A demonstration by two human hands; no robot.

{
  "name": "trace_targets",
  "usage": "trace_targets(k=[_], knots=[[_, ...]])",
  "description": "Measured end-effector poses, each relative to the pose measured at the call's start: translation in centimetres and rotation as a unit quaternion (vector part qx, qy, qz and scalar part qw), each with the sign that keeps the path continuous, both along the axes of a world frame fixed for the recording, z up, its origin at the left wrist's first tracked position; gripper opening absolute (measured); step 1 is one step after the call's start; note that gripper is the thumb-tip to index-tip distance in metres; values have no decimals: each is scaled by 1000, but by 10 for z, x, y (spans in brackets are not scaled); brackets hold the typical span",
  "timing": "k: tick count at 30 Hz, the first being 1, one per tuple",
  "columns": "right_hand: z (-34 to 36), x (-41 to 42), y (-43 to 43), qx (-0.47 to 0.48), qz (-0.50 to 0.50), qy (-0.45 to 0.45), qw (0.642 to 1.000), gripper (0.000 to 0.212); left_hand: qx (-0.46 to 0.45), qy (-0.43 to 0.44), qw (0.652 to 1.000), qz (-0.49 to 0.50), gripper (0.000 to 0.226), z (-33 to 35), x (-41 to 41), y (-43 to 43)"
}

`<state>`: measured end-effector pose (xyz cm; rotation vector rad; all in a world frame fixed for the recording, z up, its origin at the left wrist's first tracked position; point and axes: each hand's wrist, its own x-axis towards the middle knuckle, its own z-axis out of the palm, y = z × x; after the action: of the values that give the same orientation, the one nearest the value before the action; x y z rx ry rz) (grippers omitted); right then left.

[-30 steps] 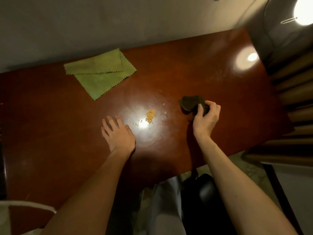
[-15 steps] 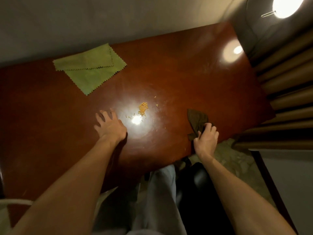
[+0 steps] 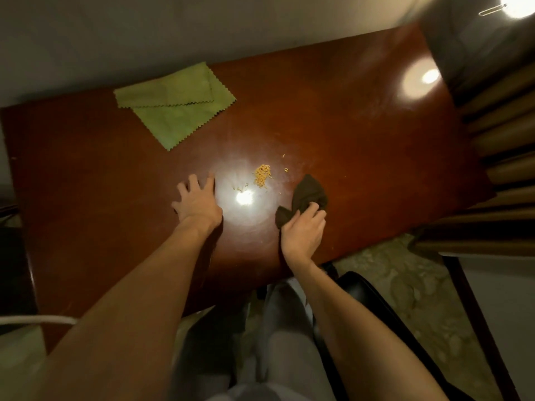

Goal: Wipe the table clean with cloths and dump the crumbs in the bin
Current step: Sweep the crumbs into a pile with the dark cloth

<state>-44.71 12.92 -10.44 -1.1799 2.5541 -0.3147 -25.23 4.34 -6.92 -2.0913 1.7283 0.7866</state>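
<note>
- A white curved edge (image 3: pixel 37 319) shows at the lower left, below the table's near corner; I cannot tell what it belongs to.
- The table (image 3: pixel 362 134) is a glossy red-brown top running across the view, its far edge against a pale wall (image 3: pixel 144 30).
- A green cloth (image 3: pixel 176 111) with zigzag edges lies flat on the far left part of the table, near the wall. One part is folded over the rest, and it is well apart from both hands.
- The left hand (image 3: pixel 198 202) lies palm down on the table near the middle, fingers straight and spread, grasping nothing.
- Just right of that hand a bright glare (image 3: pixel 244 197) sits on the wood.
- The crumbs (image 3: pixel 262 176), a small orange-yellow heap, lie just beyond the glare, between the two hands and touching neither. A few loose bits are scattered to the left and right of the heap.
- The dark cloth (image 3: pixel 308 191) is bunched on the table just right of the crumbs, one point aimed toward them but apart from the heap.
- The right hand (image 3: pixel 304 233) grasps the near end of the dark cloth, fingers curled over it, wrist close to the table's near edge.
- Grey trousers (image 3: pixel 283 328) and a black chair (image 3: pixel 364 293) show below the table edge, with a mottled floor (image 3: pixel 411 299) to the right.
- A second round glare (image 3: pixel 424 79) lies near the table's far right corner.
- Brown slats (image 3: pixel 506 131) stand beside the table's right end, and a lamp (image 3: pixel 521 4) shines at the top right.
</note>
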Motion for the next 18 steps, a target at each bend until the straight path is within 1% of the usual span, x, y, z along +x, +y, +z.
trace_targets(k=[3, 5, 7, 9, 12, 14, 16, 18], knots=[[4, -15, -10, 3, -2, 5, 1000, 48, 11, 8, 1000, -15, 93, 1, 6, 1], [5, -36, -9, 8, -19, 24, 1000, 54, 35, 18, 999, -21, 91, 3, 7, 1], [4, -56, -8, 32, -30, 53, 998, 51, 61, 25, 997, -31, 96, 2, 10, 1], [3, -67, -16, 51, -28, 86, 995, 44, 78, 26, 996, -43, 105, 1, 16, 0], [-5, -67, -39, 23, -28, 92, 995, 37, 71, 21, 995, -63, 116, -5, 28, 1], [-11, -66, -58, -8, 19, 74, 997, 45, 62, 13, 995, -71, 121, -9, 34, 1], [-14, -64, -78, -30, 112, 57, 992, 59, 61, 9, 996, -64, 125, -10, 37, 0], [-14, -58, -102, -39, 189, -3, 981, 70, 71, 11, 996, -60, 128, -10, 39, -3]])
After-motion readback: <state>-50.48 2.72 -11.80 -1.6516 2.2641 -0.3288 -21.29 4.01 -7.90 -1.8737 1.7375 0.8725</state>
